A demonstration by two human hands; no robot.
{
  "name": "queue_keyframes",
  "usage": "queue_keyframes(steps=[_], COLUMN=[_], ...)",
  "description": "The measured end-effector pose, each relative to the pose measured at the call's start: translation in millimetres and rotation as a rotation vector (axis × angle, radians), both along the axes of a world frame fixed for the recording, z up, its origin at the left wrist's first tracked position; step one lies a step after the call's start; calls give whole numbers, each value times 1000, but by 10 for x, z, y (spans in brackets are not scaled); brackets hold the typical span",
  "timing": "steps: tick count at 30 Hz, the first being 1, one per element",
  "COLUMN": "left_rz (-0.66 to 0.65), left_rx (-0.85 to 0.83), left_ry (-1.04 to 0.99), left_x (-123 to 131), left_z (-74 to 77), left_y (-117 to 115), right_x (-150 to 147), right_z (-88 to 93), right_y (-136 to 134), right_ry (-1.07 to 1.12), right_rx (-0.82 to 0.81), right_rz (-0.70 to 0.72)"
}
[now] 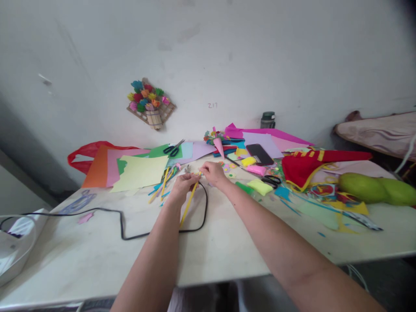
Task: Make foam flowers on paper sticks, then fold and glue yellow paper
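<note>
Pinching a yellow strip (189,206), the left hand (185,185) has its fingers closed on the upper part, over the middle of the table (97,260), and the rest of the strip slants down toward the near edge, beside the left forearm. Up at the top end comes the right hand (212,172), fingers bent in and tips close to the left ones; whether they grip the strip or some tiny piece against it, you cannot tell from here! A black cord (207,203) loops around just right of the strip and runs up behind the fingers, its end hidden.

So how far along are we? Cutting looks well advanced, judging by the loose strips (164,184) lying left of the hands and the small paper cutouts (231,175) beyond the right one. This strip seems mid-job: upper end being handled, lower length plain. Those other strips lie apart, untouched, so there looks to be plenty left. Behind the hands, a pink cone (219,146) stands out beside a colourful cluster, apparently further along, while scissors (173,149) rest on the sheets, out of both hands.
</note>
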State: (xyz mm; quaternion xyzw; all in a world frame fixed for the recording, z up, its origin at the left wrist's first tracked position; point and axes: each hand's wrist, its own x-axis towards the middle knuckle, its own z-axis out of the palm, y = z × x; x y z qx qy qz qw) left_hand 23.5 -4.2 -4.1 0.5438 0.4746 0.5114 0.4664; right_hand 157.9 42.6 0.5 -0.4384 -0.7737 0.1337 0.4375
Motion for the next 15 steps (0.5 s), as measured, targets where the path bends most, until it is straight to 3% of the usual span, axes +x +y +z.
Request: queue_keyframes(steps=[4, 9, 12, 15], left_rz=[-3, -4, 6, 19], left_rx=[-9, -15, -20, -22], left_ry=[-13, 12, 22, 17], left_x=[-9, -6, -2, -8], left_z=[-18, -6, 3, 6], left_y=[18, 2, -8, -5], right_x=[-20, -37, -38, -28], right_z=[22, 13, -32, -79], right_y=[-57, -81, -47, 9], right_ry=[-192, -262, -181, 28], right_rx=[81, 113, 103, -11], right_rz=[-85, -108, -91, -19])
